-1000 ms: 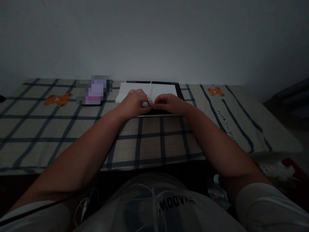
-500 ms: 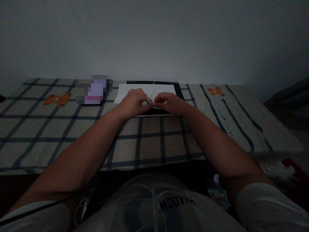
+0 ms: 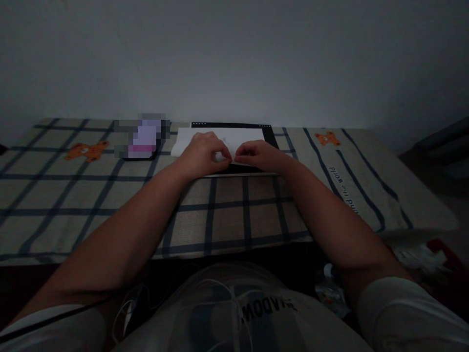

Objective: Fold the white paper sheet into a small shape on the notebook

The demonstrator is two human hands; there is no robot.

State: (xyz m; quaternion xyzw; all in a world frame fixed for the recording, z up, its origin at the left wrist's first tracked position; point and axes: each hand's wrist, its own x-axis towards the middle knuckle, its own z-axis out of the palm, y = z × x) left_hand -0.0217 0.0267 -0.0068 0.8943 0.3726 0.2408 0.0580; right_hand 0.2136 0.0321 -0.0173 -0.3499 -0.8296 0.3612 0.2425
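A sheet of white paper (image 3: 244, 134) lies over a flat black board (image 3: 270, 138) against the wall. My left hand (image 3: 205, 154) rests over the paper's near left part, thumb and forefinger pinched together. Just to its right, my right hand (image 3: 262, 155) is also closed in a pinch, its fingertips almost meeting the left ones. Anything between the fingertips is too small and dark to make out. Both hands cover the near part of the paper.
A checked cloth (image 3: 227, 215) with bear prints covers the table. On the left a phone-like device (image 3: 144, 139) with a lit, blurred screen stands tilted. The wall (image 3: 234, 58) rises directly behind. Below the table's right side is a clear plastic item (image 3: 331, 293).
The small white strip with dark spots between my fingertips no longer shows. A thin pale line at the board's far edge is gone too. The paper has shifted slightly left.
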